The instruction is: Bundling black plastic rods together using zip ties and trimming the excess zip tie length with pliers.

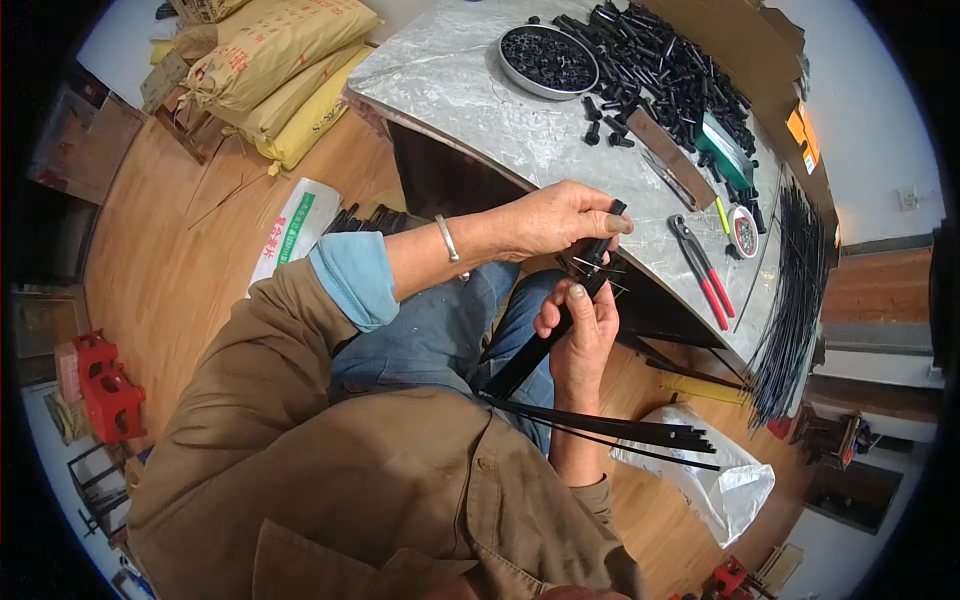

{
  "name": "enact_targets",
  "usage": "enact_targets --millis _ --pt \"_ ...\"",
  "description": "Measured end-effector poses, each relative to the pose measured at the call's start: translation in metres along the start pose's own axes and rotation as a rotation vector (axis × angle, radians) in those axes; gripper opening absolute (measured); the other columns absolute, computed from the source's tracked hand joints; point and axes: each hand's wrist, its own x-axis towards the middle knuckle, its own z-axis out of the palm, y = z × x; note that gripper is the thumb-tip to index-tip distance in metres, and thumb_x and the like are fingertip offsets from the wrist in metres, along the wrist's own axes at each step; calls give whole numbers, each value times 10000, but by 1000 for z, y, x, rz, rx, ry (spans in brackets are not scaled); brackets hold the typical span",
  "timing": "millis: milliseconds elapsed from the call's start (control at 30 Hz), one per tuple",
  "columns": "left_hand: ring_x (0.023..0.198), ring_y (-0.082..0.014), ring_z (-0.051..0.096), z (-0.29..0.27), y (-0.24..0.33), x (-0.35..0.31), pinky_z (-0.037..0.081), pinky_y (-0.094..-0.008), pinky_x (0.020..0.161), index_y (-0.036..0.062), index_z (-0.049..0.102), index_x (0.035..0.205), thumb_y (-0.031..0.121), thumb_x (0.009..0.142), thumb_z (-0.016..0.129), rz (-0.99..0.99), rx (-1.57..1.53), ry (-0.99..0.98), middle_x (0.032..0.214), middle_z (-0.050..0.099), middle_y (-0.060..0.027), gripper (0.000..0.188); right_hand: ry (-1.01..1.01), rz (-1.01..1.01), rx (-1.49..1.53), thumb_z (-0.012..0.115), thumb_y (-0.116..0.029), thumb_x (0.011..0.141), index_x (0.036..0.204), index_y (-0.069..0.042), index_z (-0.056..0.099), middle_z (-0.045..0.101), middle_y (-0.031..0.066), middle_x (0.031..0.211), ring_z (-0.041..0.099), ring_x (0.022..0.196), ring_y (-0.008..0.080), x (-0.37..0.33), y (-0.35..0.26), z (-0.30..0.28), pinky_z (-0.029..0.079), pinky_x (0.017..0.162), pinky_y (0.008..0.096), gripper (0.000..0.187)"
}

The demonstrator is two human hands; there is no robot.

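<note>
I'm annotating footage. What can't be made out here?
Head view: part of the long black piece, covered by the right hand.
Head view: contents of the small white bowl, too small to identify.
Head view: what the stacked sacks hold, hidden by their wrapping.
Head view: brown cardboard, cut off by the upper edge.

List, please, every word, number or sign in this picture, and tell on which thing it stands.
Upper sack: red printing, not copied.
Bottom yellow sack: dark marks, too blurred to read.
Left white bag on floor: red and green printing, not copied.
Right white bag: faint marks, unreadable.
Orange label on cardboard: too small to read.
</note>
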Motion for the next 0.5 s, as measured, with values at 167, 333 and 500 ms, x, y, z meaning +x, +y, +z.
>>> enact_targets --millis 167,333,500 --pt "840 -92 578 8 3 -2 483 -243 777 1 595 1146 294 937 587 -21 -40 9 918 608 -19 359 34 -10 -2 583 -132 914 974 -16 511 537 59 750 504 540 124 0 0 0 427 451 243 150" --pt "765 -68 562 11 -3 2 468 -217 675 -6 606 1077 249 889 661 53 84 56 884 615 -14 321 17 -21 -48 576 -140 915 999 -12 502 524 63 766 488 554 126 0 3 1 409 456 248 170" --pt "847 -115 620 0 2 0 509 -248 778 -27 516 1248 197 925 605 -15 -165 -27 951 636 -47 403 14 -3 -1 575 -138 916 1013 -13 507 526 67 786 490 560 126 0 1 -1 407 457 245 173"
